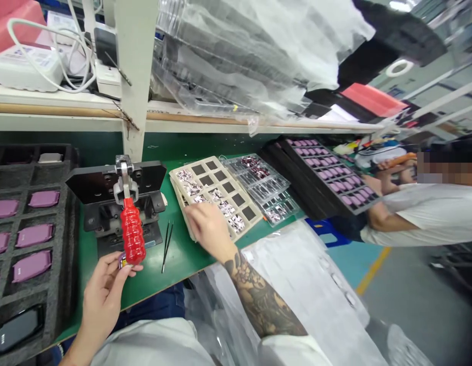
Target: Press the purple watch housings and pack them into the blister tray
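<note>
In our head view, our left hand (106, 290) has its fingers pinched around a small purple piece (123, 260), right by the ribbed red handle (132, 234) of the black metal press (123, 203). Our right hand (209, 226) is over the near edge of the beige compartment tray (241, 190) of little shiny parts, fingers curled; can't tell if they've got anything. Black metal tweezers (167, 247) lie on the green tabletop (182, 264) between our hands.

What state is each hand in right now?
Left hand: closed on a small purple-rimmed part, by the red handle.
Right hand: fingers curled at the beige tray; can't tell if holding anything.
</note>
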`<state>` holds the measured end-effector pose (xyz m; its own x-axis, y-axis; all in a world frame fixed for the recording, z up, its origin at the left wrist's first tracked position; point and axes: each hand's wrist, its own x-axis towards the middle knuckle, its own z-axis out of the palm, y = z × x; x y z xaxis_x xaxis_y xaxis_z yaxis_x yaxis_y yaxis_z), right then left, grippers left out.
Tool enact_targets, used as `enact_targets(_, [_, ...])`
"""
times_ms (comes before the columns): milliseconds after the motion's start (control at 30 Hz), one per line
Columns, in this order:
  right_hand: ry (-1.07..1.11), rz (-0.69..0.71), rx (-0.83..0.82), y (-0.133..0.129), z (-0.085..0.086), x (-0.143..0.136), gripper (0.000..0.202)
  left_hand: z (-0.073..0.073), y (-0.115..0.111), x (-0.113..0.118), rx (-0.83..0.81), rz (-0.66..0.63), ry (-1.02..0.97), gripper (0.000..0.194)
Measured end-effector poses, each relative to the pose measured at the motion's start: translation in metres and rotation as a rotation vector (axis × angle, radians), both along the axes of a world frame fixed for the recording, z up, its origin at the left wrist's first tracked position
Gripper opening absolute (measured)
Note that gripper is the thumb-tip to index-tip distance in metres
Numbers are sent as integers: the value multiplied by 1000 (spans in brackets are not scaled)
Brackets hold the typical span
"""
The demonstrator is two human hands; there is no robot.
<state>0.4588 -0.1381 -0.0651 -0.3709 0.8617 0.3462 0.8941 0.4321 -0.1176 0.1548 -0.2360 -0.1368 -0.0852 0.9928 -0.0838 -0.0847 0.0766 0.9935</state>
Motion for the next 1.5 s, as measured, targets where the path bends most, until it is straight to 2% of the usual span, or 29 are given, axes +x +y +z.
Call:
enact_targets(100, [61,-303,-41,42,17,27,20,-1,0,-1,2,-23,20,32])
enact_targets(167, [30,-396,-108,65,22,37,16,-1,0,-1,10,-38,29,31])
enact_targets(300, [18,-433,-168,87,17,37,15,-3,0,-1,15,-48,30,31])
enact_targets(467, [67,-508,-192,90,7,36,5,-3,-1,0,16,-47,13,31])
enact_targets(633, [139,-465,-203,92,9,36,16,-4,-2,-1,4,-65,-4,29])
enact_targets(767, [238,-435,-117,78,23,37,10,-8,-2,-2,4,-66,-31,32])
enact_targets(867, [415,-388,-89,52,32,32,10,-7,-1,-3,26,-67,-29,33])
enact_targets(933, [587,-331,-77,30,33,20,12,-3,-1,-4,39,-79,20,28])
enact_targets(1033, [711,-231,-86,-4,23,-11,15,9,0,-5,100,-136,191,20])
enact_targets(1100, [745,-115,-144,-24,13,-36,16,17,2,-4,161,-179,311,16])
enact_targets(1167, [832,-7,-228,-41,1,-62,10,23,6,-4,210,-200,368,14])
enact_targets(1233, [958,41,-293,-53,-11,-84,5,26,9,-3,233,-210,371,14])
enact_targets(1367, [1118,154,-284,-62,-28,-113,15,27,11,-3,216,-249,348,18])
enact_targets(1500, [1150,196,-235,-59,-35,-122,15,25,10,-4,189,-250,293,21])
